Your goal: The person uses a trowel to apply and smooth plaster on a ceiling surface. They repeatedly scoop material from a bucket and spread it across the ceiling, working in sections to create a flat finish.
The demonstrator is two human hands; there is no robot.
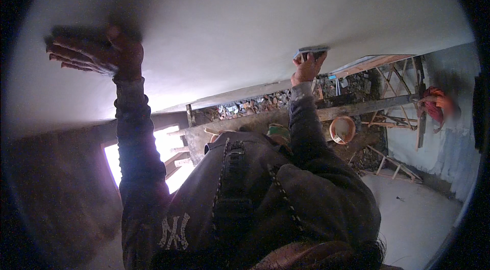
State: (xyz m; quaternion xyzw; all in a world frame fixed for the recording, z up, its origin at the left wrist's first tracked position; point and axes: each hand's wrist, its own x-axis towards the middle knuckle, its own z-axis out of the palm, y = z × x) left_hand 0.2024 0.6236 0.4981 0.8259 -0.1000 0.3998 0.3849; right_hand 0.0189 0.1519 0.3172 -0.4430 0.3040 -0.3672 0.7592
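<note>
A smooth, pale plastered wall (219, 25) fills the upper part of the view. My left hand (104, 56) is open near the far left, its fingers stretched out close to the wall and a dark shadow beside them; it holds nothing. My right hand (306, 69), right of centre, has its fingers wrapped round the back of a flat grey-blue block (313, 49), which looks like a sanding block or small float. The block's face lies against the wall, so its underside is hidden.
Below stand an orange bucket (342, 130) and a wooden plank (365, 108) running to a timber frame (421, 101). Red cloth (437, 104) hangs on that frame. Rubble (250, 104) lies along the wall's foot. A bright window opening (113, 162) is at left.
</note>
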